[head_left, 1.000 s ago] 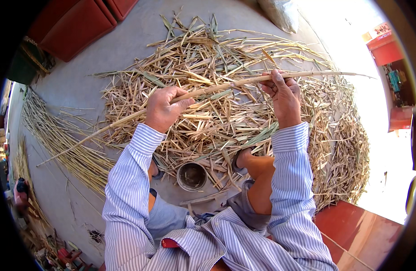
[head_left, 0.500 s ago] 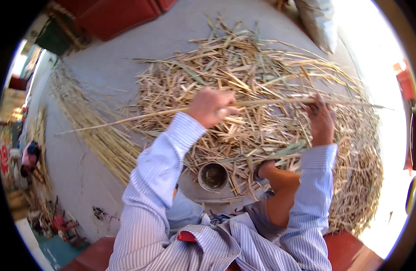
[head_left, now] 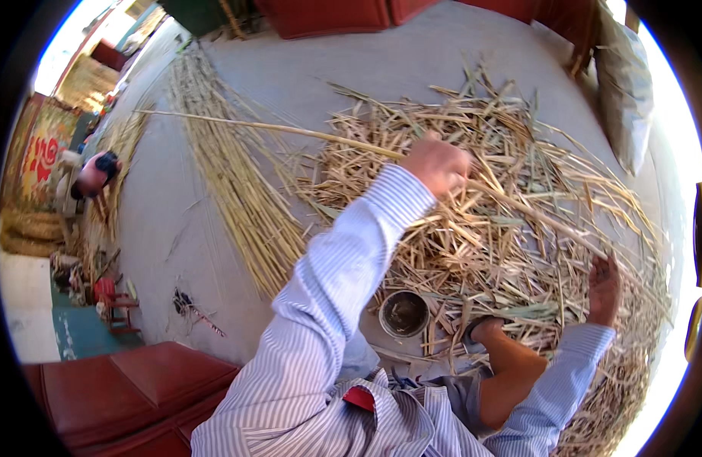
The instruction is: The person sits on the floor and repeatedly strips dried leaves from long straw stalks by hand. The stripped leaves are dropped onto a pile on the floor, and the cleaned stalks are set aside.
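A long, pale tan reed stalk slants across the view, its thin end far out to the left and its thicker part running down to the right. My left hand is closed around it in a fist near the middle. Farther down the stalk, my right hand has its fingers curled at it, and part of that grip is hidden. Under both hands spreads a heap of dry stripped reed leaves and husks. Left of the heap lies a bundle of long reed stalks on the grey floor.
A round container stands by my feet. Red padded seats are at the lower left, others at the far side. A pale sack leans at the upper right. Another person bends over at the far left.
The view has turned and shifted. The stalk now tilts down to the right. My right hand has moved along it, away from my left hand, which keeps its grip.
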`<state>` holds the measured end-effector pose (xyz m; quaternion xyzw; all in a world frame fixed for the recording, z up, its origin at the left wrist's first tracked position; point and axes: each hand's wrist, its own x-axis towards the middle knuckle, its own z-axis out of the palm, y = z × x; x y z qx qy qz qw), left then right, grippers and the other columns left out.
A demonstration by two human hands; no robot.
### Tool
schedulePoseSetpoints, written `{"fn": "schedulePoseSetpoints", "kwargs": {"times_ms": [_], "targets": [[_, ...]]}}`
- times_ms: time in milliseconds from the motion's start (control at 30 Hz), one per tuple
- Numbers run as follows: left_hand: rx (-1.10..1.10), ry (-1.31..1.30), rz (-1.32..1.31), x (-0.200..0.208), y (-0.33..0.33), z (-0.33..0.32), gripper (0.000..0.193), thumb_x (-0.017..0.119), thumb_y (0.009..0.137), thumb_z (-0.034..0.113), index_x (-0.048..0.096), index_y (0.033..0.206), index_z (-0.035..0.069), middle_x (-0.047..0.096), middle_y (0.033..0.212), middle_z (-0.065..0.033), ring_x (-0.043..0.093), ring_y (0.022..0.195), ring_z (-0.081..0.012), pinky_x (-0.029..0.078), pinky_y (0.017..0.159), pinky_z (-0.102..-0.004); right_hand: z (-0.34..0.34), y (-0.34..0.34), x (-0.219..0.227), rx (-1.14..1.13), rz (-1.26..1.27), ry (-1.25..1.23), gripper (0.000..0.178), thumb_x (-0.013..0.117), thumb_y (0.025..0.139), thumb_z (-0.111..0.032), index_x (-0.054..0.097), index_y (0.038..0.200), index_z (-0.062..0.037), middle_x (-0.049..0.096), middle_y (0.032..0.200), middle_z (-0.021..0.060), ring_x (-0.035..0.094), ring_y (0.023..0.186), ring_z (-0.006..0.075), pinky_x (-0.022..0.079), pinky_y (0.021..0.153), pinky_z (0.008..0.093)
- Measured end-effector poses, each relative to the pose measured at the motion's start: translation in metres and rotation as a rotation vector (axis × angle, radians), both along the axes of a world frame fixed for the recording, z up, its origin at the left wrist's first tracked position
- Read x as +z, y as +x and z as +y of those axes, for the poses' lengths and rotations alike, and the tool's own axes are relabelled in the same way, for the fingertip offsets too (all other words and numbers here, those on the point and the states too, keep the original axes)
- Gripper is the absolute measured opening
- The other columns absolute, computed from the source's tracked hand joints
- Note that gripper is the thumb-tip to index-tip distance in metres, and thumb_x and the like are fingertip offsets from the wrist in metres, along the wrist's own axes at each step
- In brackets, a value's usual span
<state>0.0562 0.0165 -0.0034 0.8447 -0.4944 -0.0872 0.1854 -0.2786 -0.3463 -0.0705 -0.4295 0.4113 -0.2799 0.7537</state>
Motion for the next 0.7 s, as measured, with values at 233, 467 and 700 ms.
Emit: {"fn": "schedulePoseSetpoints", "kwargs": {"times_ms": [233, 467, 700], "targets": [[-0.150, -0.357, -0.249, 0.003, -0.028, -0.014, 0.038, 0.077, 0.073, 0.035, 0.066, 0.098, 0.008, 0.065, 0.077, -0.0059, 0.060, 0.079, -0.0247, 0.037, 0.076, -0.0418, 0.138, 0.099, 0.072, 0.149, -0.128, -0.191, 0.021, 0.061, 0.095, -0.022, 0.062, 0.096, -0.0007, 0.070, 0.088, 0.0139, 0.071, 0.077, 0.0214, 0.058, 0.060, 0.0267], [-0.167, -0.579, -0.110, 0.020, -0.058, -0.055, 0.019, 0.078, 0.075, 0.022, 0.072, 0.086, 0.008, 0.060, 0.070, -0.0043, 0.051, 0.069, -0.0221, 0.039, 0.066, -0.0362, 0.161, 0.104, 0.087, 0.184, -0.209, -0.258, 0.026, 0.063, 0.094, -0.025, 0.059, 0.103, -0.0002, 0.069, 0.093, 0.0158, 0.071, 0.082, 0.0214, 0.057, 0.065, 0.0246], [-0.261, -0.465, -0.015, 0.020, -0.063, -0.056, 0.023, 0.076, 0.077, 0.025, 0.071, 0.088, 0.006, 0.067, 0.080, -0.0066, 0.057, 0.075, -0.0231, 0.042, 0.070, -0.0358, 0.166, 0.102, 0.076, 0.200, -0.248, -0.236, 0.025, 0.068, 0.090, -0.018, 0.061, 0.106, -0.0002, 0.069, 0.094, 0.0126, 0.070, 0.086, 0.0203, 0.057, 0.069, 0.0247]]}}
